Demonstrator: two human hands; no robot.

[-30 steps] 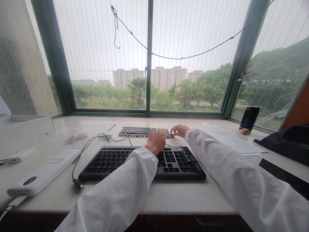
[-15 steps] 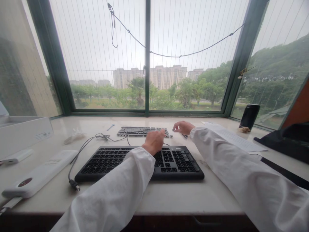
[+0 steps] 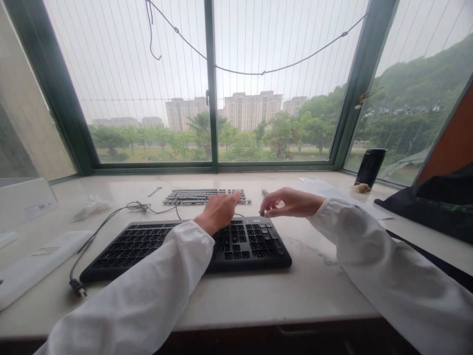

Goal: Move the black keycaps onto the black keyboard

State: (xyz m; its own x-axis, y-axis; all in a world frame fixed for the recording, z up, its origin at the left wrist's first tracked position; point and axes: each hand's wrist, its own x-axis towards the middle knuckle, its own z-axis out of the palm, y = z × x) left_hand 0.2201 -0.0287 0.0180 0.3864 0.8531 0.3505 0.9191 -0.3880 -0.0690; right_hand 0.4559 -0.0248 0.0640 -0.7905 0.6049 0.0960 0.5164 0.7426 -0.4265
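A black keyboard lies in front of me, most of its key positions showing bare dark sockets. Behind it, loose keycaps are set out in rows on the white tabletop. My left hand is over the keyboard's back edge, fingers curled in beside the right end of the keycap rows; whatever they may hold is hidden. Just past the back right corner of the keyboard, my right hand pinches a small dark keycap between thumb and fingertips. A slim grey tool lies behind that hand.
The keyboard's cable runs left to a USB plug. A white power bank, plastic bag and white box are on the left. Papers, a black can-like object and dark cloth occupy the right.
My right hand has come nearer, toward the keyboard's back right corner, with a keycap in its fingertips. My left hand stays by the keycap rows. The camera view has shifted.
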